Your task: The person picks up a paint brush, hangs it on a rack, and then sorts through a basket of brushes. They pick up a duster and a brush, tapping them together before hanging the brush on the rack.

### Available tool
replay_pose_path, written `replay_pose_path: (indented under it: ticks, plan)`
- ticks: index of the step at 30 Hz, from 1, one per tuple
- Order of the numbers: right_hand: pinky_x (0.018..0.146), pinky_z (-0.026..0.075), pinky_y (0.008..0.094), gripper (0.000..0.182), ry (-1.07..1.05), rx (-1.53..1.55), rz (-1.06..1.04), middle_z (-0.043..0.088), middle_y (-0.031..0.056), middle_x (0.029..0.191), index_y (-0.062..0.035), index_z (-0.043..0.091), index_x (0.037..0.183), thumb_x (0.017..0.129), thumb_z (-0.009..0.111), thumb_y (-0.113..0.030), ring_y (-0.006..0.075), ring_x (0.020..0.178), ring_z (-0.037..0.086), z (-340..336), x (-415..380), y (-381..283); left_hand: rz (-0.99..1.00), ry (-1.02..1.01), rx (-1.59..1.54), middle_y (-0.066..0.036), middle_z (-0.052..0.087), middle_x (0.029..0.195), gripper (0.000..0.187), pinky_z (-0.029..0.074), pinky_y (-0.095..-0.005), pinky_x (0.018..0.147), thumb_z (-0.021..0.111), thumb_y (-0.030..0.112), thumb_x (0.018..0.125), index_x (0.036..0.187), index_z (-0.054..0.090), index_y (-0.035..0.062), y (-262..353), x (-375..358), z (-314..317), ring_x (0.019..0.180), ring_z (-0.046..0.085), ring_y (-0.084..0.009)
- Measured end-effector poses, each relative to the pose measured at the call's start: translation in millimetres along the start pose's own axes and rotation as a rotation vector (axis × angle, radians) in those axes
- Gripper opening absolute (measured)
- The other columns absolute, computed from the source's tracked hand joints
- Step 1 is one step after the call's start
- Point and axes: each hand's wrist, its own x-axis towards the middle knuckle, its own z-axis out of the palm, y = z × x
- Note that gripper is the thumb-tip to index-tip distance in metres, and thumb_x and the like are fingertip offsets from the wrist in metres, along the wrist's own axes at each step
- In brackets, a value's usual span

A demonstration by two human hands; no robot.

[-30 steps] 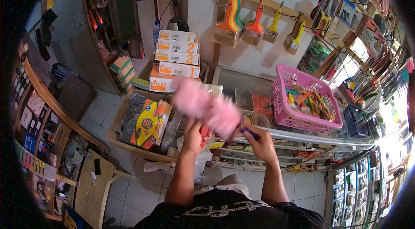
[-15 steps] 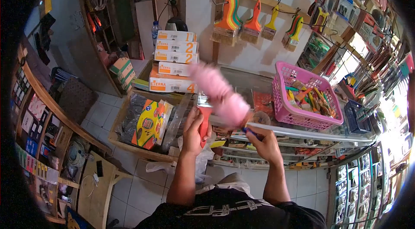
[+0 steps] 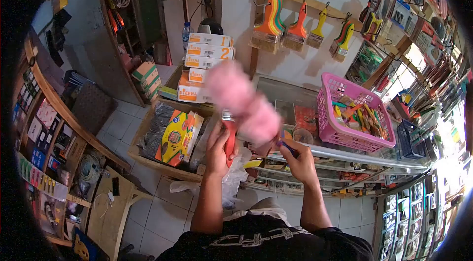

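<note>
My left hand (image 3: 216, 151) is wrapped round the red handle of a paintbrush (image 3: 230, 135), held upright with its metal band at the top. The brush's bristles are hidden behind a fluffy pink duster (image 3: 261, 118), which is smeared by motion. My right hand (image 3: 300, 163) grips the duster's thin dark blue handle, and the pink head slants up and left across the top of the paintbrush. Both hands are in front of the glass counter, with crumpled clear plastic (image 3: 234, 175) beside my left wrist.
On the glass counter (image 3: 345, 155) stands a pink basket (image 3: 354, 136) of brushes. Flat paintbrushes (image 3: 268, 24) hang from hooks on the wall. White and orange boxes (image 3: 209, 51) are stacked at the back left, behind a wooden crate (image 3: 172, 171) holding a yellow pack (image 3: 178, 138).
The duster's head has swept slightly left over the paintbrush. The view has turned a little, so the shelves and wall sit further right. Both hands keep their holds.
</note>
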Motion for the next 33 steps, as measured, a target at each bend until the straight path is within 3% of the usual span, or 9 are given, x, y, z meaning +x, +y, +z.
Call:
replay_pose_path:
  ticks: [5,7,10,12,16,19,20,25,33]
  plan:
    - [0.086,0.056,0.0352,0.031,-0.065,-0.014,-0.005,0.077,0.0153,0.1,0.0024,0.073,0.122,0.095,0.076,-0.013,0.0163,0.092,0.069,-13,-2,1,0.069,0.231,0.015,-0.001,0.065,0.1,0.04,0.043,-0.0226,0.05,0.055,0.028,0.106,0.14,0.052,0.0083,-26,4,4,0.064,0.057,-0.0096]
    - [0.086,0.056,0.0355,0.031,0.041,-0.07,0.046,0.077,0.0148,0.1,0.0016,0.073,0.122,0.094,0.076,-0.012,0.0166,0.091,0.069,-14,-5,2,0.017,-0.076,0.051,0.0,0.065,0.103,0.04,0.043,-0.0221,0.051,0.054,0.028,0.106,0.141,0.051,0.0083,-9,3,1,0.067,0.059,-0.0096]
    - [0.087,0.056,0.0351,0.031,-0.035,-0.027,-0.073,0.078,0.0151,0.102,0.0003,0.074,0.122,0.094,0.076,-0.013,0.0167,0.092,0.069,-22,-6,7,0.022,0.192,-0.018,-0.004,0.064,0.099,0.039,0.038,-0.0244,0.046,0.055,0.025,0.106,0.141,0.049,0.0097,-24,7,13,0.057,0.053,-0.0125]
    - [0.088,0.055,0.0349,0.031,-0.039,-0.028,0.014,0.078,0.0159,0.104,-0.0003,0.074,0.122,0.094,0.077,-0.013,0.0167,0.094,0.069,-27,-8,9,0.019,-0.041,0.043,-0.004,0.064,0.098,0.041,0.038,-0.0246,0.047,0.053,0.023,0.106,0.145,0.048,0.009,-12,7,16,0.057,0.053,-0.0127]
    - [0.088,0.054,0.0345,0.031,0.076,-0.006,-0.019,0.078,0.0168,0.106,-0.001,0.074,0.122,0.094,0.077,-0.014,0.0171,0.094,0.069,-27,-12,13,-0.057,0.11,-0.045,-0.004,0.062,0.098,0.041,0.036,-0.0243,0.046,0.051,0.025,0.108,0.145,0.048,0.0094,-21,9,24,0.057,0.052,-0.0106]
    - [0.086,0.054,0.0346,0.032,0.101,-0.026,-0.032,0.078,0.0167,0.106,0.0009,0.073,0.123,0.096,0.075,-0.015,0.0179,0.092,0.068,-34,-17,19,0.005,-0.111,-0.012,-0.002,0.069,0.119,0.046,0.037,-0.0233,0.047,0.053,0.031,0.106,0.147,0.05,0.0116,-26,17,23,0.066,0.054,-0.008]
    - [0.086,0.055,0.0346,0.032,0.057,-0.048,-0.06,0.078,0.0164,0.105,0.0015,0.073,0.123,0.096,0.075,-0.016,0.018,0.091,0.068,-40,-18,20,-0.02,0.095,-0.06,-0.002,0.069,0.116,0.044,0.038,-0.0237,0.048,0.052,0.03,0.106,0.146,0.05,0.0123,-38,19,31,0.066,0.055,-0.0087]
    - [0.075,0.054,0.0307,0.029,0.211,0.01,0.041,0.074,0.0087,0.091,0.0033,0.074,0.119,0.096,0.075,-0.013,0.0116,0.08,0.064,-39,-24,30,-0.031,-0.17,-0.098,-0.004,0.067,0.12,0.043,0.051,-0.0257,0.067,0.062,0.023,0.101,0.141,0.053,0.0112,-39,26,29,0.091,0.066,-0.0144]
    - [0.072,0.052,0.0292,0.024,0.303,0.368,0.165,0.072,0.0059,0.091,0.0046,0.074,0.114,0.1,0.069,-0.014,0.011,0.078,0.062,-47,-37,39,-0.037,-0.124,-0.099,-0.005,0.065,0.118,0.051,0.046,-0.0224,0.069,0.064,0.016,0.103,0.15,0.047,0.0054,-45,26,47,0.086,0.058,-0.0079]
